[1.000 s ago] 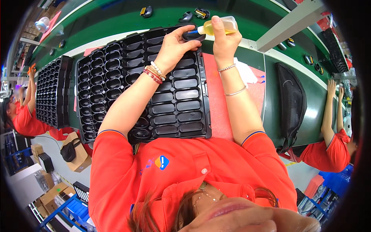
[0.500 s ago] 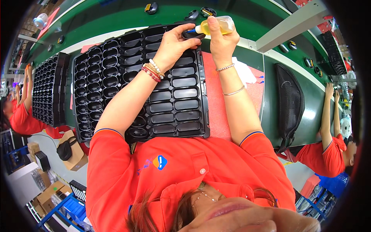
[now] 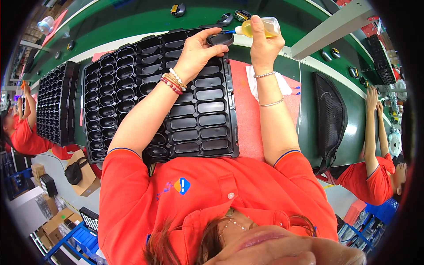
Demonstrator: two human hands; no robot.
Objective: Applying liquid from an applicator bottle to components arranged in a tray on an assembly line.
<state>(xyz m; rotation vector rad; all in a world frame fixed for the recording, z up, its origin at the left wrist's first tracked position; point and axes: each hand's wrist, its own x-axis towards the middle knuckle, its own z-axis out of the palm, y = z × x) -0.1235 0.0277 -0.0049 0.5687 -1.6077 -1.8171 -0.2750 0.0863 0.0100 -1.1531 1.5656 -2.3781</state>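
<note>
My left hand pinches a black oval plastic shell between thumb and fingers, above the far right corner of a black tray. My right hand is wrapped round a small clear squeeze bottle of yellow liquid, tilted on its side. Its white cap and thin blue tip point left, close to the shell's upper rim; whether they touch I cannot tell. Under my forearms, the tray has rows of oval pockets; those on the left hold black oval parts, while the right columns show bare pockets.
A pink mat with a white cloth lies right of the tray. Further right rests a black mesh pouch. Beyond runs a green conveyor carrying several small devices. A metal post rises at right. Co-workers sit on both sides.
My right hand has drawn the bottle up and to the right, so its blue tip has come away from the shell's middle. The shell now tilts more face-up in my left hand.
</note>
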